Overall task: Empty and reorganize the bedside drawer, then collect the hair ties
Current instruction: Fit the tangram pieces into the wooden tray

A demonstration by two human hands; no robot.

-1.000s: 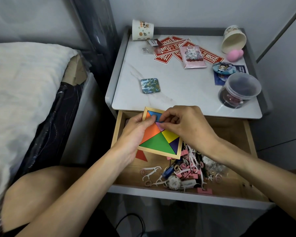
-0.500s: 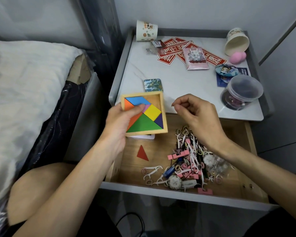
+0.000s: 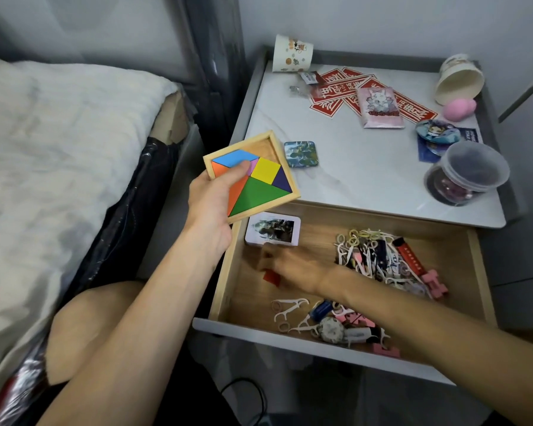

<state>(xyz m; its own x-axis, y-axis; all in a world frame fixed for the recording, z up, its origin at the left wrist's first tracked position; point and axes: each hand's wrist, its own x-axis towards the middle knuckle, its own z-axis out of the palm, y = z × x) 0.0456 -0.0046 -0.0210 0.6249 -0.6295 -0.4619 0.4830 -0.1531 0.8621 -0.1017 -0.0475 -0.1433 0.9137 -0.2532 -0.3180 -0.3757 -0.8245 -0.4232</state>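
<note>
My left hand (image 3: 211, 204) grips a wooden tangram tray (image 3: 253, 175) of coloured pieces, held above the drawer's left corner. The open wooden drawer (image 3: 477, 272) holds a pile of small hair ties (image 3: 356, 236), floss picks and pink clips at the right. My right hand (image 3: 293, 265), blurred, reaches down over the loose red triangle piece (image 3: 271, 277) on the drawer floor; whether its fingers hold it I cannot tell. A white picture card (image 3: 273, 229) lies at the drawer's back left.
The bedside tabletop (image 3: 366, 170) carries two paper cups, red stickers, a pink packet, a pink sponge, badges, a square coaster (image 3: 300, 153) and a lidded plastic tub (image 3: 466, 173). The bed (image 3: 59, 149) lies to the left. More floss picks and clips sit at the drawer front (image 3: 320, 321).
My left hand lifted the tangram tray up and left out of the drawer. My right hand let go of the tray and dropped into the drawer toward the red triangle.
</note>
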